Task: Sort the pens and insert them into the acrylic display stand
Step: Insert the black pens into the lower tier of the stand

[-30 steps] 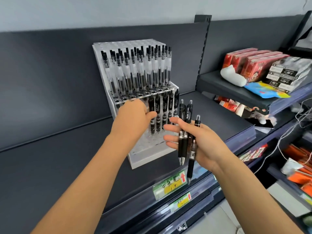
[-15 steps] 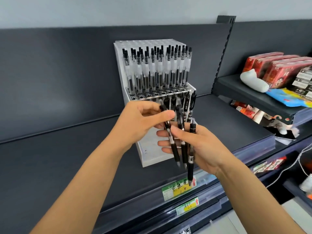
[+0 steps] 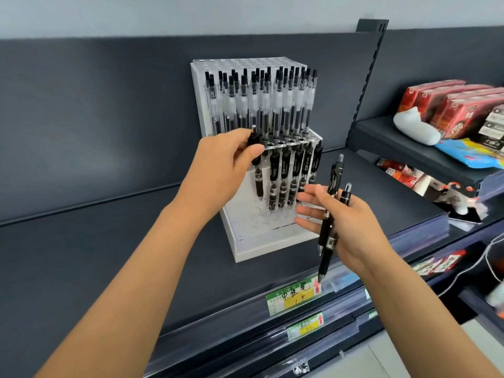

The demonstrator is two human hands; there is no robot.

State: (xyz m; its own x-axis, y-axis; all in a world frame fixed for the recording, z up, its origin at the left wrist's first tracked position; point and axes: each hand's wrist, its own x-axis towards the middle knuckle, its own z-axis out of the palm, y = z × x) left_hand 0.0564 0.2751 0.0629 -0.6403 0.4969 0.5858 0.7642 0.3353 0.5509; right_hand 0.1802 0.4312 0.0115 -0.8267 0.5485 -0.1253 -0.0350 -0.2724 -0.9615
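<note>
A tiered clear acrylic display stand (image 3: 245, 241) stands on a dark shelf. Its upper tier holds several clear-barrelled pens (image 3: 261, 105); its lower tier holds several black pens (image 3: 286, 175). My left hand (image 3: 223, 170) pinches one black pen (image 3: 257, 175) upright at the left end of the lower row, its tip hanging above the stand's base. My right hand (image 3: 346, 225) is to the right of the stand and holds two black pens (image 3: 331, 214) against the palm, tips down, with its fingers stretched toward the stand.
The dark shelf (image 3: 109, 255) has a back panel behind the stand and price labels (image 3: 294, 294) on its front edge. To the right, a higher shelf (image 3: 409, 148) carries red boxes (image 3: 447, 105), a white pouch and packets. White cables hang at the far right.
My left hand took one black pen from the bundle in my right hand and carried it up to the lower row's left end. My right hand now holds two pens.
</note>
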